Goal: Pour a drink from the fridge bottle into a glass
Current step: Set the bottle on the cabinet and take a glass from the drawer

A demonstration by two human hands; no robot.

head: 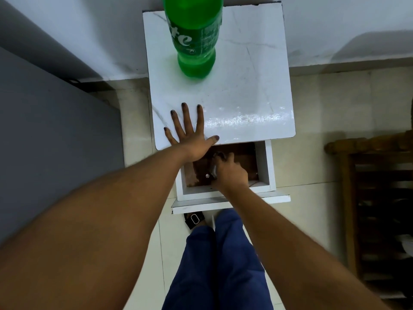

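A large green plastic bottle (194,41) stands upright at the far left of a small white marble-topped table (245,86). My left hand (190,133) lies flat on the table's near left corner, fingers spread, holding nothing. Below the tabletop a white drawer (266,166) is pulled out, showing a brown bottom. My right hand (230,173) is inside the drawer, closed around a small metal object (213,172); I cannot tell what the object is. No glass is in view.
A grey fridge side (55,142) fills the left. A dark wooden rack (380,209) stands at the right. Pale floor tiles surround the table, and my blue-trousered legs (223,265) stand just before the drawer front.
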